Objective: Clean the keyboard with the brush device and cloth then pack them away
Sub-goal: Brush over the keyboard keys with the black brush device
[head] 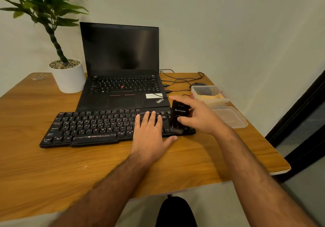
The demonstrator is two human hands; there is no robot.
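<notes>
On the keyboard's [91, 126] right end, the right hand's [198, 116] grip holds the brush device [179, 114] upright.

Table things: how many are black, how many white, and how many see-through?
Black: 4, the keyboard, laptop, brush device and mouse
White: 1, the plant pot
See-through: 2, the plastic box and its lid
Total: 7
</notes>
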